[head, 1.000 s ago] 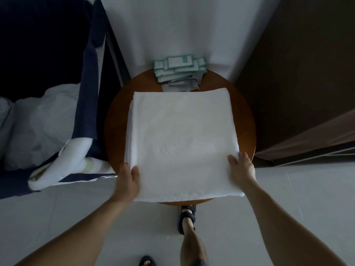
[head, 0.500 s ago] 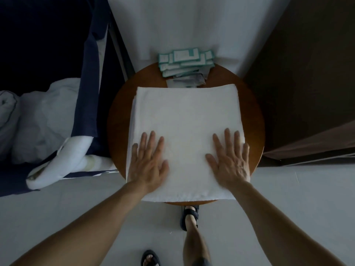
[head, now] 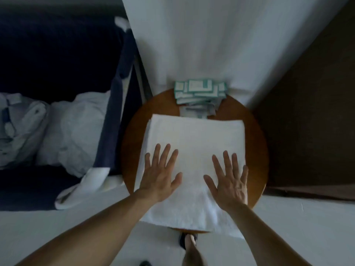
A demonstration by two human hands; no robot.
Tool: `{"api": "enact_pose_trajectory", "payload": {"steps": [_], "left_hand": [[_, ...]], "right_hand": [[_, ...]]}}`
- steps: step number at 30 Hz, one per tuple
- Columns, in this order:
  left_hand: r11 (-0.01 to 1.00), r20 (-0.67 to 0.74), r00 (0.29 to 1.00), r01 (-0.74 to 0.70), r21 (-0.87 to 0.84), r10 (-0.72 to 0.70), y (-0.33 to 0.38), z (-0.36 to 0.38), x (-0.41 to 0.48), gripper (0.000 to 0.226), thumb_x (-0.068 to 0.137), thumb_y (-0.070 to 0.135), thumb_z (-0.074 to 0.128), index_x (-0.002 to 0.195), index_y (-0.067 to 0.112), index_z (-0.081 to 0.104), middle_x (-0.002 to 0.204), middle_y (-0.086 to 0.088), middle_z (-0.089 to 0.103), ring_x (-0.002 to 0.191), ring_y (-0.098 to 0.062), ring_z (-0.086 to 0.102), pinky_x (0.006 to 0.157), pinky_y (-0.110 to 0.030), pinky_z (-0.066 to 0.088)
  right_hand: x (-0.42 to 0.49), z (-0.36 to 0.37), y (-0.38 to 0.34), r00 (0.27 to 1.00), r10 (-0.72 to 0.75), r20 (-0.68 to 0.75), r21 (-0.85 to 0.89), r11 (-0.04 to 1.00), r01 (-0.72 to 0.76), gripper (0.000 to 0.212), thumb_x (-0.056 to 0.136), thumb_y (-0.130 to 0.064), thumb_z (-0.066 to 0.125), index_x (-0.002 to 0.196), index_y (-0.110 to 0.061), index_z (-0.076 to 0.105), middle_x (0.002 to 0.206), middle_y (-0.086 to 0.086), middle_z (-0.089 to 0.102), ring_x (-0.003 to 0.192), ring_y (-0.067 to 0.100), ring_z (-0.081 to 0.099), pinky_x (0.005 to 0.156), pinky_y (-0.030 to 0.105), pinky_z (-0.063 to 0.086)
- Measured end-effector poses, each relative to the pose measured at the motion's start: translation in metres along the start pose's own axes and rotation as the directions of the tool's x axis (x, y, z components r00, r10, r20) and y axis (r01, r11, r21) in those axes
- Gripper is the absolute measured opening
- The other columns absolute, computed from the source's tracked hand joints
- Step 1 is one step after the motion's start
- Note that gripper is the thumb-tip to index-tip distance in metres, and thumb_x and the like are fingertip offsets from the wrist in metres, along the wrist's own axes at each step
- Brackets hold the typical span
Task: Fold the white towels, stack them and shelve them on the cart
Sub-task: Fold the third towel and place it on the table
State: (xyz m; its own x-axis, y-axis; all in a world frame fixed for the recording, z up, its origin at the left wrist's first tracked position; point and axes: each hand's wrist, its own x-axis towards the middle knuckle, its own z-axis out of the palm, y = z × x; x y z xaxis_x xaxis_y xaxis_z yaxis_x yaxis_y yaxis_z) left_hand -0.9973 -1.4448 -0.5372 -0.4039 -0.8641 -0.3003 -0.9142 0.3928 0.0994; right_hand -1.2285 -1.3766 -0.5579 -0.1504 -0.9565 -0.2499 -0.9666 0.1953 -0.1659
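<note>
The near edge of the folded white towel (head: pixel 196 135) hangs past the rim of the round wooden worktop (head: pixel 255 150), towards the person. On its near half the left hand (head: pixel 160 177) and right hand (head: pixel 229 184) lie flat, side by side. Their fingers (head: pixel 165 154) are straight and spread wide, holding nothing. The step looks like smoothing the fold. To do it well, the palms should sweep away from the body and outwards with even pressure, so creases leave at the far edge and the layers do not skew. The overhang wants squaring first. The far edge reaches a pile of teal-bordered packets (head: pixel 199 91), which a long stroke could nudge. Off to the left hangs a dark fabric bag (head: pixel 115 120) with crumpled linen (head: pixel 73 127).
</note>
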Motion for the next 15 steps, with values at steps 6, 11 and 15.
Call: {"api": "enact_pose_trajectory", "payload": {"steps": [6,11,15], "left_hand": [[0.998,-0.211,0.975,0.063,-0.019,-0.066,-0.031,-0.106,0.033,0.075,0.094,0.059,0.011,0.158,0.019,0.01,0.167,-0.006,0.002,0.153,-0.029,-0.006,0.122,-0.054,0.009],[0.963,-0.267,0.925,0.263,-0.061,-0.269,-0.12,-0.149,0.021,0.078,0.092,0.059,0.009,0.158,0.019,0.006,0.166,-0.006,-0.001,0.153,-0.027,-0.008,0.122,-0.05,0.002],[0.902,-0.259,0.864,0.422,-0.095,-0.432,-0.217,-0.149,0.002,0.085,0.085,0.062,0.01,0.157,0.016,0.014,0.166,-0.01,0.007,0.153,-0.032,0.001,0.121,-0.055,0.009]], "right_hand": [[0.075,-0.094,-0.066,0.964,-0.191,-0.186,0.053,0.978,0.204,0.072,0.096,-0.07,0.009,0.157,-0.031,0.006,0.166,0.003,-0.006,0.152,0.024,-0.012,0.12,0.058,0.007],[0.111,-0.15,-0.162,0.874,-0.389,-0.291,0.109,0.894,0.435,0.071,0.097,-0.067,0.016,0.158,-0.03,0.013,0.166,0.004,0.002,0.153,0.024,-0.007,0.121,0.053,0.004],[0.134,-0.164,-0.242,0.828,-0.508,-0.239,0.104,0.834,0.542,0.072,0.096,-0.067,0.019,0.158,-0.032,0.009,0.166,0.002,-0.004,0.152,0.022,-0.013,0.12,0.051,0.001]]}}
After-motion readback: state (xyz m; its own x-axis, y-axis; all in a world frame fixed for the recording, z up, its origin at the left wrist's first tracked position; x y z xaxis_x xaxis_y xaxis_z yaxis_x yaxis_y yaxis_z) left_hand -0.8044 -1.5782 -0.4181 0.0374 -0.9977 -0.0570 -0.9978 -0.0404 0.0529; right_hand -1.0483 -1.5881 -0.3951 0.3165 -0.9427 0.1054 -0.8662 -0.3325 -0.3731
